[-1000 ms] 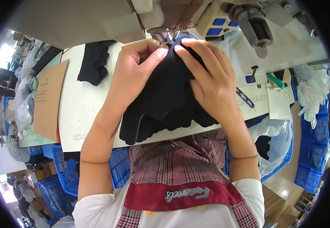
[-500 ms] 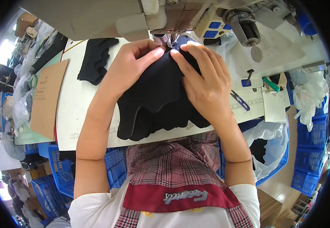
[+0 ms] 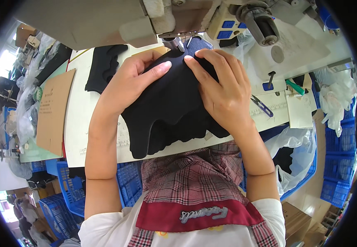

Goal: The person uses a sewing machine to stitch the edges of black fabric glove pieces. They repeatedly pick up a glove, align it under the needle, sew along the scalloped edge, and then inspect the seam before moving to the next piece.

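A black, wavy-edged fabric piece (image 3: 166,96) lies under the sewing machine head (image 3: 182,24) and spreads toward the table's front edge. Its far tip, near the presser foot (image 3: 188,44), shows a blue-grey face (image 3: 198,44). My left hand (image 3: 131,80) grips the left edge, thumb on top and fingertips partly hidden behind the cloth. On the right side, my right hand (image 3: 226,82) pinches the fabric close to the needle area, its thumb and index tips near each other. At the left, more black scalloped pieces (image 3: 102,68) lie on the white table (image 3: 79,131).
Thread snips (image 3: 262,106) rest right of my right hand, near a green-handled tool (image 3: 295,87). A cardboard sheet (image 3: 55,113) lies at the left. Below the table's right side, a blue basket (image 3: 306,179) holds a clear plastic bag (image 3: 300,156). A power socket block (image 3: 228,26) sits beside the machine.
My left hand has drawn a little left, away from the presser foot. The fabric's left part has turned slightly, its lower corner coming nearer me. My right hand stays almost in place.
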A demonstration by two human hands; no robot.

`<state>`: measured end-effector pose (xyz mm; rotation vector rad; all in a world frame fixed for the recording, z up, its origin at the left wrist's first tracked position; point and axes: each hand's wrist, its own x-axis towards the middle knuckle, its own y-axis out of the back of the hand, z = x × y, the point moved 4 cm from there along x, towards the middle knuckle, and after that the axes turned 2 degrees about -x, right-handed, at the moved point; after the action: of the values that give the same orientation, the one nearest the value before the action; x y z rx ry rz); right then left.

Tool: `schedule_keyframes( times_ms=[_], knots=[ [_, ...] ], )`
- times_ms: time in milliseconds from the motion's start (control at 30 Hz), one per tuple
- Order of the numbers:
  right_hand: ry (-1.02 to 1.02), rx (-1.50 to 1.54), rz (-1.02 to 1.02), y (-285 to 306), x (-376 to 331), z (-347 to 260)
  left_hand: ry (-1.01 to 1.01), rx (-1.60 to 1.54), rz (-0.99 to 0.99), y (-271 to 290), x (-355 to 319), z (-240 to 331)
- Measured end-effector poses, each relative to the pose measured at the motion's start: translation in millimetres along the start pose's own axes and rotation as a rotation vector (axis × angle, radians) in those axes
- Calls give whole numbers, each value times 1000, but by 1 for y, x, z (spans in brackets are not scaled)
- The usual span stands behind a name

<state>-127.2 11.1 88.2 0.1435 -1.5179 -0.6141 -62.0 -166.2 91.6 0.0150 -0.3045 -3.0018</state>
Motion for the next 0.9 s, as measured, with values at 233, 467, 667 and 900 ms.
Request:
schedule_keyframes(
  times_ms=[233,467,667,900],
  knots=[
    [8,24,-40,2,1,-1,3,-107,56,-7,-2,-1],
    [12,44,-35,3,0,-4,-56,-184,175,-16,-4,-5],
    [17,63,-31,5,-4,-6,-41,-276,207,-24,-6,-3],
    [89,108,13,7,-7,4,-9,-148,269,-26,-16,-8]
  ],
)
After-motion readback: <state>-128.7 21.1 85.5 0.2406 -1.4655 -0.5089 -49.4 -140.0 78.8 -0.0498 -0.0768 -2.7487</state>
